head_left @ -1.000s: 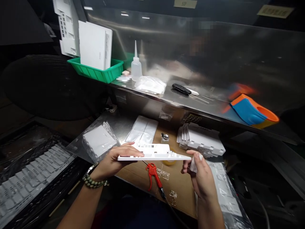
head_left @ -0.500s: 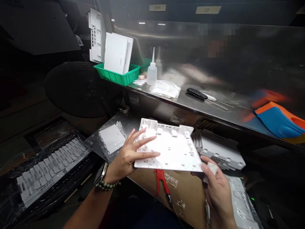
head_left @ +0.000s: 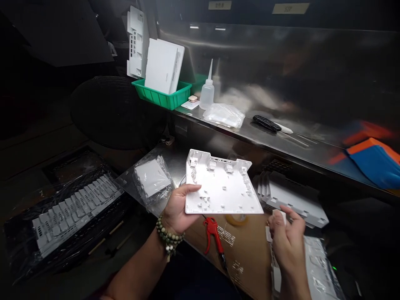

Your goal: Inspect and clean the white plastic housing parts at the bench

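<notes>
My left hand (head_left: 181, 208) grips a white plastic housing (head_left: 223, 187) by its near left corner, thumb on top and the other fingers hidden beneath. The housing's inner side faces up, showing small posts, clips and a row of slots along the far edge. Just right of it, apart from the housing, my right hand (head_left: 289, 233) pinches a small white piece (head_left: 279, 216), perhaps a folded cloth. Below the housing a red air blow gun (head_left: 214, 237) lies on brown cardboard (head_left: 246, 250).
More white housings (head_left: 293, 196) stand stacked at right; bagged ones (head_left: 153, 177) lie at left. A row of housings (head_left: 75, 212) fills a black-lined crate. The shelf holds a green bin (head_left: 162, 98), a squeeze bottle (head_left: 207, 95), a plastic bag (head_left: 225, 115) and a blue-orange bin (head_left: 375, 162).
My left hand has turned from spread fingers over the housing to a grip with the thumb on top. My right hand has come away from the housing's right corner, still holding the small white piece.
</notes>
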`<action>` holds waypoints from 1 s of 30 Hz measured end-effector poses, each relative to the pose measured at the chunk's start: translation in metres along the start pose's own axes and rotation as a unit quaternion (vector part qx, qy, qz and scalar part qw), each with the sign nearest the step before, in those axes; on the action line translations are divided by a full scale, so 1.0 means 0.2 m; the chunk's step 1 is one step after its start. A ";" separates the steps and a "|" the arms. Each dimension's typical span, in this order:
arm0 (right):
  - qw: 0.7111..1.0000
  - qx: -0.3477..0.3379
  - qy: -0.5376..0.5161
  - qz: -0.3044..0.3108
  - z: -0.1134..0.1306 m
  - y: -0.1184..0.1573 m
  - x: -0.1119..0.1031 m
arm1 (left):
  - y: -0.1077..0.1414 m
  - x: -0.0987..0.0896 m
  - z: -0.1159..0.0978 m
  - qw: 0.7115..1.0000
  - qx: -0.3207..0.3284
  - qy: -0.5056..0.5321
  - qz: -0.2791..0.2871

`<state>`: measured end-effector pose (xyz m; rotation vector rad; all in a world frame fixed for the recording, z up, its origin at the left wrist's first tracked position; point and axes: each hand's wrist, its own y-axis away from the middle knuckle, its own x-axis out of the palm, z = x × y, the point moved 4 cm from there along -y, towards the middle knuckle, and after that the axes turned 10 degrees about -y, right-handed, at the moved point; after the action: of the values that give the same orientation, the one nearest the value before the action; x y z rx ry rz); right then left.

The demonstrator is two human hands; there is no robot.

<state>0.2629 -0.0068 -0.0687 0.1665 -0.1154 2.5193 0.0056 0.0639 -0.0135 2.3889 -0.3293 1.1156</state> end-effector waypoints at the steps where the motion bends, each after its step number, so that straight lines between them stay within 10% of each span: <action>1: 1.000 -0.008 0.016 -0.001 0.01 0.02 0.02 | 0.00 0.01 0.00 1.000 0.010 0.002 -0.009; 5: 0.985 -0.070 0.096 0.121 0.14 0.18 0.24 | 0.00 0.04 0.01 0.999 0.040 -0.011 -0.021; 12: 0.872 -0.351 0.174 0.293 0.38 0.44 0.62 | 0.04 0.09 0.03 0.995 0.083 -0.038 -0.031; 26: 0.854 -0.386 0.181 0.299 0.38 0.45 0.61 | 0.06 0.07 0.03 0.992 0.118 -0.028 -0.036; 30: 0.894 -0.332 0.174 0.246 0.33 0.33 0.44 | 0.05 0.02 -0.01 0.995 0.096 -0.021 -0.030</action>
<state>0.1598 -0.0180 0.0071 -0.6649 -0.9571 2.7774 0.0023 0.0560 -0.0054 2.5738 -0.1688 1.1167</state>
